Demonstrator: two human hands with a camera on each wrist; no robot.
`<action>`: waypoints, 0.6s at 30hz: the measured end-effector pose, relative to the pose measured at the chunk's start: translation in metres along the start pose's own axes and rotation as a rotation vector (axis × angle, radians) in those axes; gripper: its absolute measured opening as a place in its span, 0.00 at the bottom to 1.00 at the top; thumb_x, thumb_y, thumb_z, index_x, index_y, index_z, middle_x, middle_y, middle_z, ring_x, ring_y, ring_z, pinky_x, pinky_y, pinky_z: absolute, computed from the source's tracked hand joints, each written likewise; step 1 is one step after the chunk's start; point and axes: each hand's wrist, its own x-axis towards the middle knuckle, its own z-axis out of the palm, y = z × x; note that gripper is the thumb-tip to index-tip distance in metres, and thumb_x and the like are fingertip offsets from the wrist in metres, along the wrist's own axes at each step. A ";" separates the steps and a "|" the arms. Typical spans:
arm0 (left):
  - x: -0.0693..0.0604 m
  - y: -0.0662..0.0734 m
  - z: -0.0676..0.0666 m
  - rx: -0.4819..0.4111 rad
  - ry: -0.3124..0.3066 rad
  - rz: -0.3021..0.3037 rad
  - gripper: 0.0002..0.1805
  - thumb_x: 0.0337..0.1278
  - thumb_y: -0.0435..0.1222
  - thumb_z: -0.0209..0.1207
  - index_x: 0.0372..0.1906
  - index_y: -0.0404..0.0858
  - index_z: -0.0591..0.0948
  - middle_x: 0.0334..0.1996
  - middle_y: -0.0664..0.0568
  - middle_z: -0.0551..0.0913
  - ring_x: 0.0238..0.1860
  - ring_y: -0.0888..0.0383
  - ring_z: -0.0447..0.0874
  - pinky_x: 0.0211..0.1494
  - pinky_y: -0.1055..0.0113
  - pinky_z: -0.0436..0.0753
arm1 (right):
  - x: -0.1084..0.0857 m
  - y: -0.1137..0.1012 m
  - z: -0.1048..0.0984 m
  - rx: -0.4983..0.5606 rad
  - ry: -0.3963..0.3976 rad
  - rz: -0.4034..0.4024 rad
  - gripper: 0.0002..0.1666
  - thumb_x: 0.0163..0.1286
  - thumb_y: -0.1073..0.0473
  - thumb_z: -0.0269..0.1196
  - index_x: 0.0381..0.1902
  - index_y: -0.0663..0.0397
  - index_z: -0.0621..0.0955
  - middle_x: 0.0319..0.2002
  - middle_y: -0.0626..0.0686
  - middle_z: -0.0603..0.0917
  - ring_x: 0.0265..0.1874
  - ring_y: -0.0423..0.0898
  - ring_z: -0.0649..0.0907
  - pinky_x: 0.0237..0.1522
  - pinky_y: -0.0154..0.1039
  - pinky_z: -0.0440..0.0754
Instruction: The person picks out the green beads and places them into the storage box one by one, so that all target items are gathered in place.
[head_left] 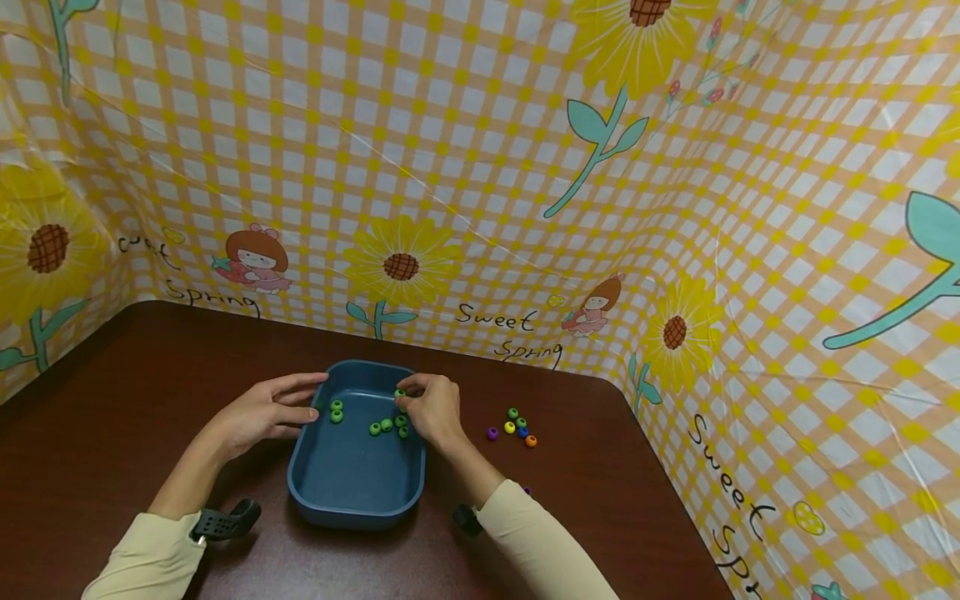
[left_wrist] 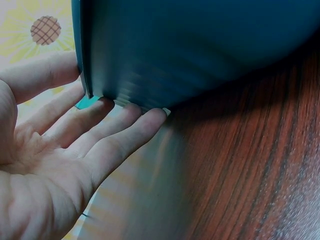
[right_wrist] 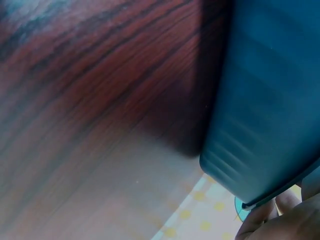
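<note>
A deep blue plastic tray point(head_left: 356, 479) stands on the table with several green beads point(head_left: 386, 425) inside. On its left, my left hand point(head_left: 258, 414) touches the rim and outer wall with fairly straight fingers. The left wrist view shows those fingers point(left_wrist: 107, 150) against the tray's side. Over the far right part of the tray, my right hand point(head_left: 437, 408) pinches a green bead point(head_left: 400, 393) between thumb and fingertips. Only part of that hand point(right_wrist: 285, 222) shows at the rim in the right wrist view, where the bead is hidden.
Right of the tray, green, yellow, blue, orange and purple beads point(head_left: 492, 433) lie loose on the dark wood table point(head_left: 592, 500). Another purple bead point(head_left: 527, 491) is partly hidden by the right sleeve. A checked, flower-printed cloth point(head_left: 480, 167) rises behind the table and along both sides.
</note>
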 end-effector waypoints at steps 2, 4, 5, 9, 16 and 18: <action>0.000 0.000 0.000 0.000 0.001 0.001 0.38 0.68 0.33 0.61 0.79 0.35 0.60 0.75 0.29 0.61 0.67 0.35 0.76 0.58 0.50 0.85 | 0.000 0.000 0.000 -0.007 0.002 -0.009 0.07 0.61 0.63 0.73 0.38 0.55 0.91 0.33 0.52 0.90 0.33 0.44 0.87 0.34 0.36 0.83; 0.001 0.000 0.000 -0.004 -0.002 0.002 0.38 0.68 0.33 0.61 0.79 0.35 0.60 0.75 0.29 0.62 0.66 0.35 0.77 0.58 0.50 0.85 | 0.000 0.000 0.001 -0.020 0.005 -0.015 0.07 0.61 0.62 0.73 0.38 0.55 0.91 0.33 0.52 0.90 0.33 0.45 0.87 0.35 0.37 0.83; 0.001 0.001 0.001 -0.006 -0.002 0.000 0.38 0.68 0.33 0.62 0.79 0.35 0.60 0.75 0.29 0.62 0.66 0.36 0.77 0.58 0.50 0.85 | 0.000 0.001 0.001 -0.027 0.007 -0.020 0.07 0.61 0.63 0.73 0.38 0.55 0.91 0.33 0.52 0.90 0.33 0.45 0.87 0.35 0.37 0.83; 0.000 0.002 0.002 -0.002 -0.009 0.005 0.39 0.68 0.35 0.62 0.79 0.35 0.59 0.75 0.29 0.62 0.66 0.36 0.78 0.58 0.50 0.85 | 0.000 0.002 0.002 -0.056 0.015 -0.041 0.07 0.60 0.62 0.73 0.38 0.54 0.91 0.33 0.52 0.90 0.33 0.46 0.86 0.36 0.38 0.82; -0.001 0.002 0.001 0.004 -0.011 0.013 0.38 0.69 0.34 0.62 0.79 0.35 0.59 0.75 0.28 0.61 0.67 0.35 0.75 0.58 0.49 0.85 | -0.001 0.004 0.004 -0.076 0.013 -0.056 0.07 0.61 0.63 0.73 0.38 0.55 0.91 0.34 0.53 0.90 0.35 0.48 0.86 0.36 0.38 0.81; -0.001 0.001 0.000 0.006 -0.012 0.014 0.39 0.69 0.34 0.62 0.79 0.34 0.59 0.75 0.28 0.60 0.67 0.34 0.75 0.58 0.50 0.85 | -0.002 0.003 0.004 -0.082 0.012 -0.060 0.08 0.61 0.63 0.73 0.39 0.55 0.91 0.34 0.53 0.90 0.35 0.48 0.86 0.37 0.38 0.81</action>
